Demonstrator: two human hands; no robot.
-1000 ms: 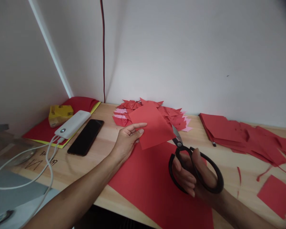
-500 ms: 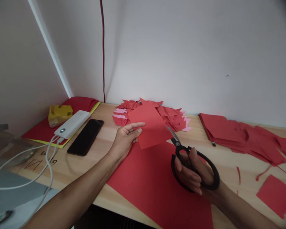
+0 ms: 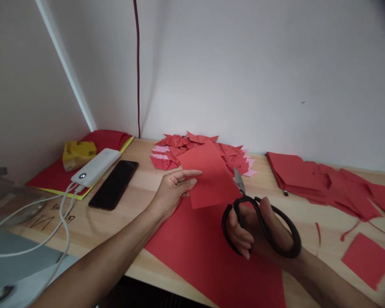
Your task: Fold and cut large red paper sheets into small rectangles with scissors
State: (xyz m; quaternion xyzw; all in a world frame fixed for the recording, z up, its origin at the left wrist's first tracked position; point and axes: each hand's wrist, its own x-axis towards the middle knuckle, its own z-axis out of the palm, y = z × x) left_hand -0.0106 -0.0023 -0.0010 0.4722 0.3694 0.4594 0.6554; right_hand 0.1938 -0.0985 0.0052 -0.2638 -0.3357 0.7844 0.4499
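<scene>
Since half a second ago the scissors [image 3: 259,218] have spread at the handles and their blades now stand steeper against the right edge of the red paper piece [image 3: 211,175], so a further cut appears under way. The left hand [image 3: 173,190] pinches that piece at its left edge, fingers [image 3: 188,173] on top, raised above the large red sheet [image 3: 208,252] on the worktop [image 3: 137,192]. The right hand [image 3: 259,233] grips the scissor loops.

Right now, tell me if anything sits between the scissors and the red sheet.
Nothing visible does. The scissors in the right hand have their blades at the edge of the red sheet held by the left hand.
</scene>
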